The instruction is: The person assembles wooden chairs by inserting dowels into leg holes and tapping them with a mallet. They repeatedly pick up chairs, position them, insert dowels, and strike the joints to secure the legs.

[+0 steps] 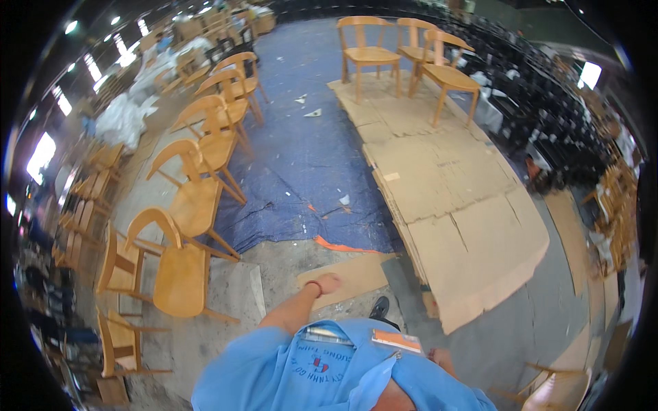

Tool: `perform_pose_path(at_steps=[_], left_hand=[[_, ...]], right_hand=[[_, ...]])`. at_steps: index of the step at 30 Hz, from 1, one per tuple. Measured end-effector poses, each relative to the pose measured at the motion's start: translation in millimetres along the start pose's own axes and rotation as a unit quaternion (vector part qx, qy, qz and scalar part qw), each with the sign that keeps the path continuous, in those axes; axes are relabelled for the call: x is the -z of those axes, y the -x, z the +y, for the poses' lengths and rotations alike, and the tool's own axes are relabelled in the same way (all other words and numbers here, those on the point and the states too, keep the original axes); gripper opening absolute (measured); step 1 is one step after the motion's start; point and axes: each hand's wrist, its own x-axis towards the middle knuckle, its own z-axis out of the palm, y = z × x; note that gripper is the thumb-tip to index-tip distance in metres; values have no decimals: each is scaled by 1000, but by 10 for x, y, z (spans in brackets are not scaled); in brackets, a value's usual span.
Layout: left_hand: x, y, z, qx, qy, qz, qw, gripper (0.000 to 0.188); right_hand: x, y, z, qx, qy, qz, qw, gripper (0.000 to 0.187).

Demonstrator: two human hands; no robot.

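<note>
My left hand (330, 282), with a red bracelet at its wrist, hangs in front of my body above a flat cardboard piece (360, 277) on the floor. Its fingers look loosely curled, and nothing shows in them. Down by my right side, my right hand (441, 357) is mostly hidden behind the blue shirt, so its fingers do not show. Nearest on the left stands a wooden chair (179, 281) with a curved back, the front one in a row of similar chairs. Neither hand touches a chair.
A low platform topped with cardboard sheets (456, 185) runs along the right, several wooden chairs (370, 55) at its far end. A blue tarp (295, 164) covers the middle floor, with an orange edge and scraps. Another chair (558, 390) stands at lower right; dark stacked furniture (548, 116) lies beyond.
</note>
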Motion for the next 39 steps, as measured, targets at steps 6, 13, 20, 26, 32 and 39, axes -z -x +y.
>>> perform_pose_path(at_steps=[6,13,20,26,32,39], left_hand=[[1052,40,-204,194,-288,84,934,30],[977,-596,-376,206,-228,-55,950,22],[2024,-2048,-986,217,-77,-138,963,20],[4215,-3847,-1204,55,-295,61,952,18],[5319,-5619,-606,172,363,248,882,15],[5166,-6270,-228,125,-33,-21,991,28]], right_hand=[[-542,-965,-2099,115,197,-58,972,17],[-2018,-1342,-4100,173,210,-157,949,33],[-3021,-1701,-4995,89,305,-121,940,27],[-3408,-1779,-5709,24,225,-84,970,29],[-3730,-2451,-6487,-26,83,-36,996,24],[-4091,-4263,-8961,118,-124,41,984,32]])
